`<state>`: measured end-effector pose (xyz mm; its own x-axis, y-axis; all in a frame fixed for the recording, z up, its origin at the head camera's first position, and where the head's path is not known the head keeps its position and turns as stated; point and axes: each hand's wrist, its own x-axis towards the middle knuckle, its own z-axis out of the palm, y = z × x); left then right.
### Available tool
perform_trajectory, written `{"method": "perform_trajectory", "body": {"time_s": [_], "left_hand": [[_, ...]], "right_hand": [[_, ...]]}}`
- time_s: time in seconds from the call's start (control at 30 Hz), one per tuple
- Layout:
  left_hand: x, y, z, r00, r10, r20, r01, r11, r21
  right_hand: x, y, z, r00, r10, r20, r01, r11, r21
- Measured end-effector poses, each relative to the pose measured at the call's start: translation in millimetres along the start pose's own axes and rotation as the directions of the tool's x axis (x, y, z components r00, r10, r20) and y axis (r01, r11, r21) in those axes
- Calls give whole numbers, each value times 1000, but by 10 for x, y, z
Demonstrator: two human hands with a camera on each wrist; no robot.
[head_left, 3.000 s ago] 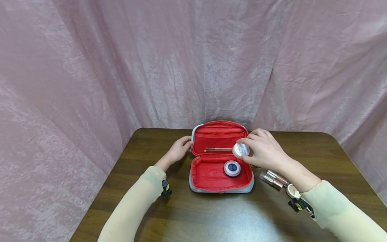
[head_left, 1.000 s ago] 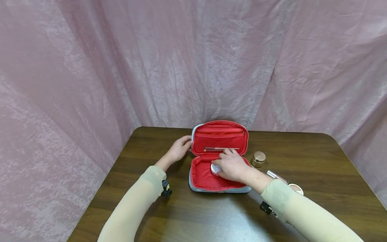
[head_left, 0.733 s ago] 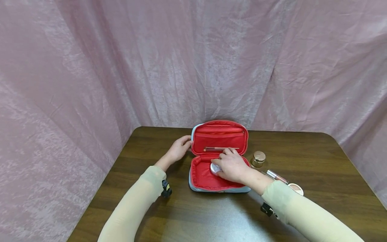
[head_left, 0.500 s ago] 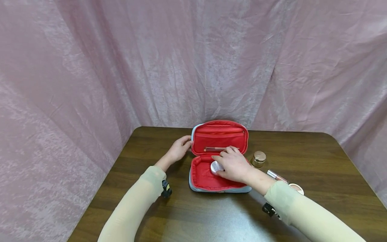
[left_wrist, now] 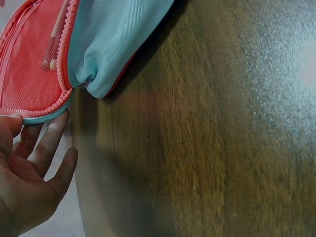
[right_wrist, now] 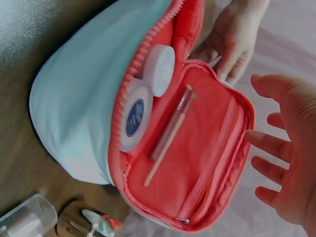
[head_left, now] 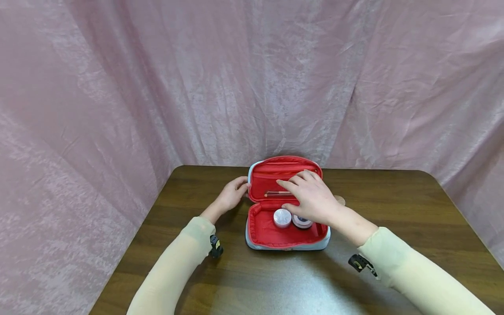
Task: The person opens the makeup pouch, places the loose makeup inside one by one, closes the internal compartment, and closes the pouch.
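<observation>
A light-blue makeup bag (head_left: 271, 237) with red lining stands unzipped on the table, its lid raised. My left hand (head_left: 231, 195) pinches the lid's left edge, thumb on the front and fingers behind. Inside the base lie a white round jar (head_left: 282, 218) and a round case with a dark blue label (right_wrist: 136, 117), side by side. Makeup brushes (right_wrist: 170, 131) sit in the lid's mesh pocket. Above the bag, my right hand (head_left: 313, 197) is spread with nothing in it, partly covering the lid and the blue-labelled case in the head view.
A gold-lidded jar (head_left: 340, 200) stands right of the bag, mostly behind my right wrist. In the right wrist view a clear-capped tube (right_wrist: 30, 217) lies beside it. The wooden table (head_left: 220, 284) ends at a pink curtain (head_left: 197, 87) behind.
My right hand carried the white jar into the bag's base, let go of it beside the blue-labelled case and rose. The left hand has stayed on the lid.
</observation>
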<state>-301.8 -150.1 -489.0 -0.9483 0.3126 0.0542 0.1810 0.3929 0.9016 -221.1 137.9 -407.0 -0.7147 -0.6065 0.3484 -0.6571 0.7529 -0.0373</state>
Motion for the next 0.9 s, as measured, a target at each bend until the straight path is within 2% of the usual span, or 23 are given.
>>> {"method": "perform_trajectory", "body": {"time_s": [0.23,0.47,0.67,0.9], "left_hand": [[14,-16,-4,1000,20,23,-19,998,-53],[18,-29,4,1000,24,18,-24,999,-43],[12,-12,0,1000,15,15,-14,998,-59],[8,-9,2,1000,17,14,-17,999,-47]], "right_hand": [[-71,146,-218,998,15,-61,-13,1000,23],[-246,425,-450,991,99,-87,-97,995,26],[-451,624,-561,982,173,-82,-172,985,21],[-640,805,-569,972,229,-45,-229,973,3]]}}
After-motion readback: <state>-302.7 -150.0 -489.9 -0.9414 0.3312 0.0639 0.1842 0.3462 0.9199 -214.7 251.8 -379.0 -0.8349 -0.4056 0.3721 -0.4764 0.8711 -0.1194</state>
